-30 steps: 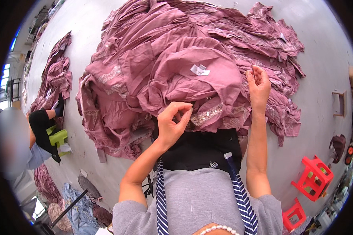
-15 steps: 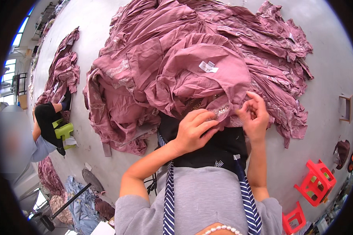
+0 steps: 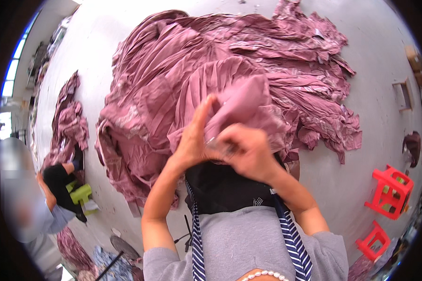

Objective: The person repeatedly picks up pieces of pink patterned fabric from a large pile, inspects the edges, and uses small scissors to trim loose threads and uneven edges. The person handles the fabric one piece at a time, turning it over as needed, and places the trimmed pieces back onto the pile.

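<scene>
A large heap of dusty-pink garments (image 3: 164,89) with pale patterned trim spreads over the grey floor in front of my lap. One pink garment (image 3: 246,105) is drawn up toward me, its raised cloth smeared by motion. My left hand (image 3: 192,143) pinches this cloth near its edge, with the forefinger pointing up along it. Beside it, my right hand (image 3: 251,150) is curled closed, its fingertips close to the left thumb. Between the hands shows a small shiny spot, too blurred to name. Whatever the right fingers hold is hidden.
At the left sits another person (image 3: 56,206) by a green stool (image 3: 81,193) and a smaller pink pile (image 3: 72,124). Two red stools (image 3: 391,192) stand at the right, with a wooden frame (image 3: 403,96) farther off. More cloth (image 3: 112,262) lies at the lower left.
My right hand has moved left and closed up beside the left one. The left hand has shifted left and turned upward. Cloth between them has been lifted; the white label no longer shows.
</scene>
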Action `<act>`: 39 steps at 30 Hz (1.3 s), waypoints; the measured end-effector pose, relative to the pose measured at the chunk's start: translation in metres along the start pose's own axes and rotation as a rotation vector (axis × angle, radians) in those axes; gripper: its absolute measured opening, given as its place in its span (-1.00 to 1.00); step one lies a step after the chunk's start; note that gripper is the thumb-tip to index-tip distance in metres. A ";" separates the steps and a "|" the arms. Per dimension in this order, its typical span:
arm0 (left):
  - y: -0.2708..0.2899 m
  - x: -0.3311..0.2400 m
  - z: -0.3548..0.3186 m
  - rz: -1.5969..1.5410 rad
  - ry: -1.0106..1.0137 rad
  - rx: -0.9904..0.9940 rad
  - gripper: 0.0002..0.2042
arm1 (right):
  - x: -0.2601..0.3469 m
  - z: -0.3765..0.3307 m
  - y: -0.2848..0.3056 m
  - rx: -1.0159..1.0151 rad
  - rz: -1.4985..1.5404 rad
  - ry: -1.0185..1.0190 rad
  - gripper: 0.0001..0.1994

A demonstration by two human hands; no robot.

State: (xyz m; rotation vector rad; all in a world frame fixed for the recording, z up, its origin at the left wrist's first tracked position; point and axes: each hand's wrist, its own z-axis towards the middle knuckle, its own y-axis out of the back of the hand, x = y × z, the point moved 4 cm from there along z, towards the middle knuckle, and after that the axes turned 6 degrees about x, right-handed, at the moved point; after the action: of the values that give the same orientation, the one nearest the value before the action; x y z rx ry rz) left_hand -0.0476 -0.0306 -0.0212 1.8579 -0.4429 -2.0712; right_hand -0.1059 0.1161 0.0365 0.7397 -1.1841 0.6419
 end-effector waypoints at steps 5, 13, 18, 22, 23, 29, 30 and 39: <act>0.001 -0.013 -0.040 -0.575 0.021 -0.351 -0.24 | 0.033 -0.008 -0.028 -0.033 -0.223 0.450 -0.66; 0.219 0.075 -0.250 -0.846 0.011 -1.112 -0.52 | -0.014 -0.041 0.008 -0.071 -0.270 0.223 -0.51; 0.250 0.191 -0.274 -0.547 0.377 -1.352 -0.44 | -0.043 -0.076 -0.006 0.062 -0.375 0.139 -0.50; 0.255 0.169 -0.286 0.525 0.663 -1.520 -0.32 | -0.048 -0.103 0.021 -0.063 -0.399 0.095 -0.53; 0.252 0.134 -0.265 0.786 0.579 -1.578 -0.28 | -0.050 -0.109 0.038 -0.143 -0.402 0.057 -0.65; 0.145 -0.029 -0.085 0.758 0.039 -1.258 -0.70 | -0.112 -0.130 0.094 -0.459 0.003 -0.548 -0.83; 0.123 -0.029 -0.062 0.642 -0.022 -1.135 -0.75 | -0.122 -0.129 0.094 -0.487 0.097 -0.547 -0.83; -0.047 -0.032 0.026 -0.064 0.145 -0.316 -0.76 | -0.147 -0.101 0.077 -0.395 0.530 -0.665 -0.79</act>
State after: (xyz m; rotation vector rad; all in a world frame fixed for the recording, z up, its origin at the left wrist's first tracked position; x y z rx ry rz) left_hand -0.0718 0.0259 -0.0103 1.8321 -0.0178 -1.8976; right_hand -0.1453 0.2339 -0.1128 0.2905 -2.0896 0.5752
